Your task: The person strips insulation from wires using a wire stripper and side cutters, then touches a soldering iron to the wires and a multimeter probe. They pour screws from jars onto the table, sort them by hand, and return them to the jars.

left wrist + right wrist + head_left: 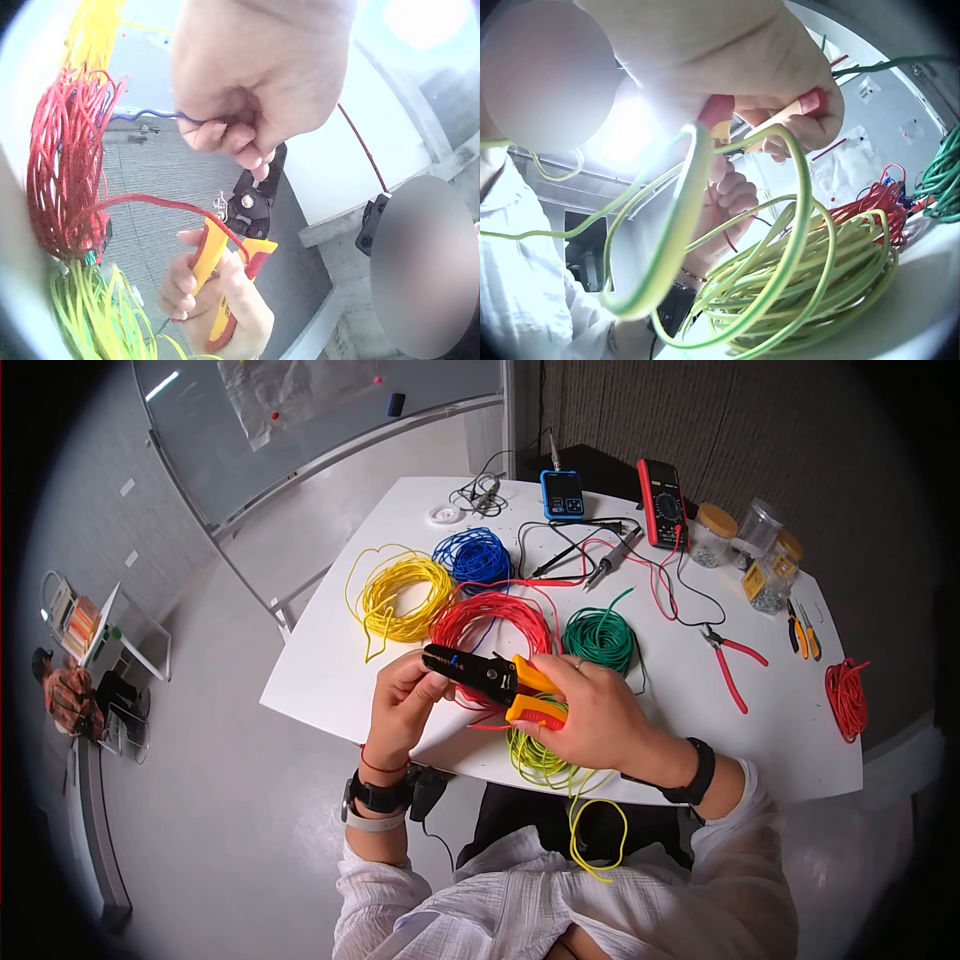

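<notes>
My right hand (pixel 605 715) grips the yellow-and-red handles of a wire stripper (pixel 478 674), whose black head points left. Beside that head, my left hand (pixel 398 700) pinches a blue wire (pixel 154 115) between thumb and fingers. The wire runs into the curled fingers from the coils, and a small blue bit shows at the stripper's head in the head view. The wire's end is mostly hidden by the fingers and the tool. Beneath the tool lies a red wire coil (pixel 490 618), and a yellow-green wire coil (pixel 540 758) lies below the right hand.
Yellow (pixel 378 607), blue (pixel 470 560) and green coils (pixel 598 637) lie on the white table (pixel 320 670). Farther back are a blue handheld device (pixel 562 495), a soldering iron (pixel 612 560) and a red multimeter (pixel 662 505). Red-handled cutters (pixel 733 672) and jars (pixel 713 535) are at right.
</notes>
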### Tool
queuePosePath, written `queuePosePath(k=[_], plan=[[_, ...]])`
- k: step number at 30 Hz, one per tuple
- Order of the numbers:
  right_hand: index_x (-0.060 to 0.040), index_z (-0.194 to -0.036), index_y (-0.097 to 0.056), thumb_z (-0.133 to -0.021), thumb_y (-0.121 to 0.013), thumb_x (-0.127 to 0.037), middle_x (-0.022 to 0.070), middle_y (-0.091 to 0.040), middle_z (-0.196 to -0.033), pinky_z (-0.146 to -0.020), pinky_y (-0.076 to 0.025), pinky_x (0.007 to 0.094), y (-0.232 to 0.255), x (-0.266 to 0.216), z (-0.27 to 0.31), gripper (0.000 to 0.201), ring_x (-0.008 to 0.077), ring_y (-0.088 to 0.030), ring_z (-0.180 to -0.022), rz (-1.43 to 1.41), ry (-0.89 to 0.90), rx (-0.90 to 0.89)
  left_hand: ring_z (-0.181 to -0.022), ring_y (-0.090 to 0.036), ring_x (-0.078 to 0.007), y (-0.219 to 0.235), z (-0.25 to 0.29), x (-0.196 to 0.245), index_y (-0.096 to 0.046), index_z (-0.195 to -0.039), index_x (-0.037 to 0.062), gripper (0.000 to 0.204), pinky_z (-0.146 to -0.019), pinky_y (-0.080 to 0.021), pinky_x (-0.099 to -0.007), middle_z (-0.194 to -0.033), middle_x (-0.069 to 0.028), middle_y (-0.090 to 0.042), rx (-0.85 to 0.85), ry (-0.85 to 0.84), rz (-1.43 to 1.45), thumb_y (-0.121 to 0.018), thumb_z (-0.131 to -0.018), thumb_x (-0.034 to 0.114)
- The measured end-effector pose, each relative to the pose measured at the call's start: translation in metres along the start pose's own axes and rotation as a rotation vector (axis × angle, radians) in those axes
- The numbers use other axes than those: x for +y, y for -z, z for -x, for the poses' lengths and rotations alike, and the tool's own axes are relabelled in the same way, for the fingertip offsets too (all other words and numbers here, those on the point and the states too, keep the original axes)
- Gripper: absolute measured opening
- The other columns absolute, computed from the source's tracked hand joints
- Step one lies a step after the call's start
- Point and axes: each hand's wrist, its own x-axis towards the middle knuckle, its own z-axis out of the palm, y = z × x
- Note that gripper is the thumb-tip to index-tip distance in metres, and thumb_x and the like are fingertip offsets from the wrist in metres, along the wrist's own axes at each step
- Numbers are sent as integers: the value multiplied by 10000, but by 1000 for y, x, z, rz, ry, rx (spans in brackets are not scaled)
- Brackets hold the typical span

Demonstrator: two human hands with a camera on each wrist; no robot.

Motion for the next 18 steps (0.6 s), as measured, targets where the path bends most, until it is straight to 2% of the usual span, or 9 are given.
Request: queuePosePath(k=[18], plan=[[-24, -958, -508, -638, -732, -225, 124, -570, -728, -548, -471, 367, -4, 4, 1, 439, 290, -584, -626, 25, 39, 41, -641, -464, -83, 0, 4, -3, -589, -872, -9, 161, -592, -372, -212, -714, -22, -535, 29, 19, 30, -533, -868, 142]])
